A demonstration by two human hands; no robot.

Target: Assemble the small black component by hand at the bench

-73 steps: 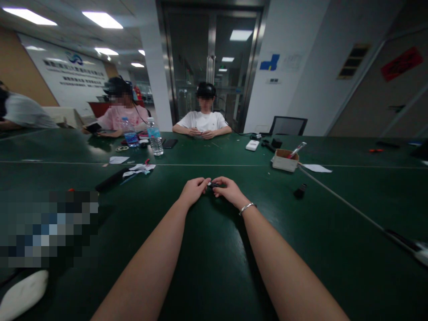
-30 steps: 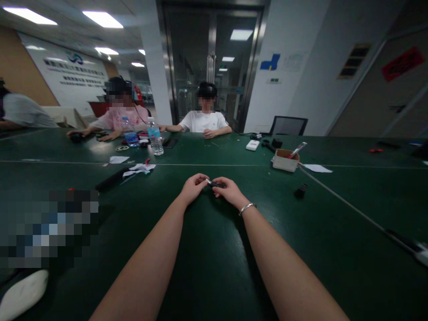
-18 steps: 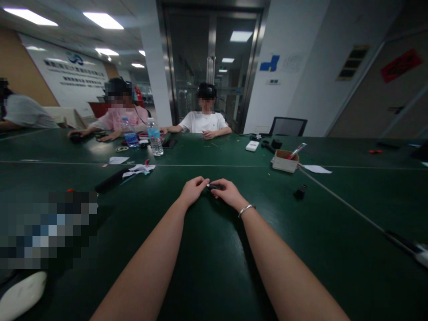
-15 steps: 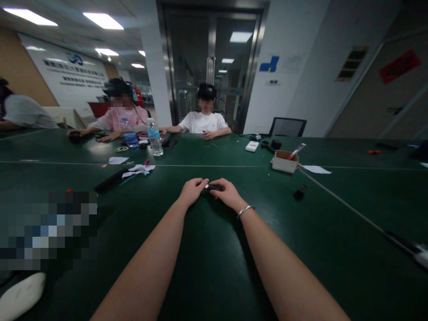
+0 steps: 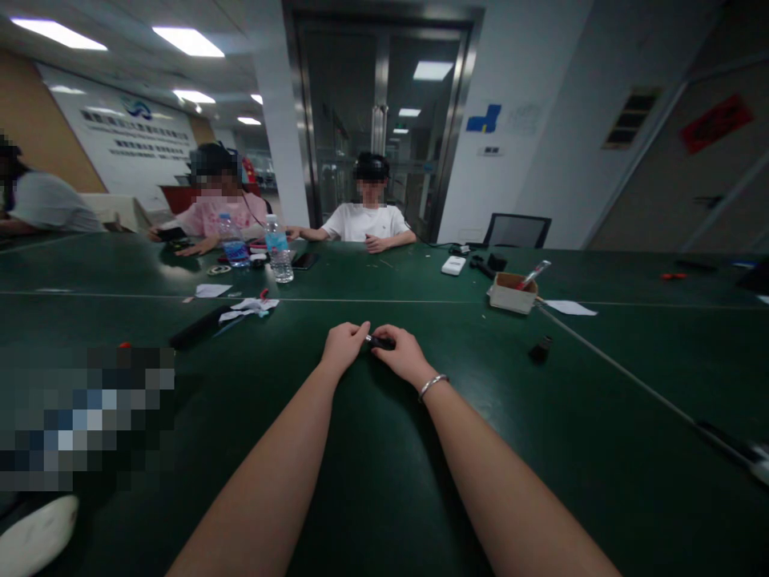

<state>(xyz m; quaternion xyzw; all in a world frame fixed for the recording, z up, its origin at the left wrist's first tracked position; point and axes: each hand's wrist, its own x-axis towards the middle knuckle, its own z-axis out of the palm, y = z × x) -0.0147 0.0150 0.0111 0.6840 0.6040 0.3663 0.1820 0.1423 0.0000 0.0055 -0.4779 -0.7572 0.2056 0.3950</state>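
A small dark stick-like object [image 5: 383, 343] with a shiny silver end spans the gap between my two hands, low over the green table [image 5: 384, 449]. My left hand [image 5: 344, 348] is closed, its thumb and fingers pinching the silver end at the left. Closed around the dark part from the right is my right hand [image 5: 406, 353], with a silver bangle [image 5: 433, 386] on its wrist. Fingers cover part of the object, so its exact kind cannot be made out.
Right of my hands lie a dark small item [image 5: 541, 349] and an open box [image 5: 513, 295]. Crumpled paper [image 5: 249, 308] and a black tube-like thing [image 5: 201, 327] are at the left. Two bottles [image 5: 279, 252] stand farther back. People sit across the table.
My right hand has shifted slightly left and turned, and the dark object has tilted a little. Across the table, the person in pink has lifted a dark item.
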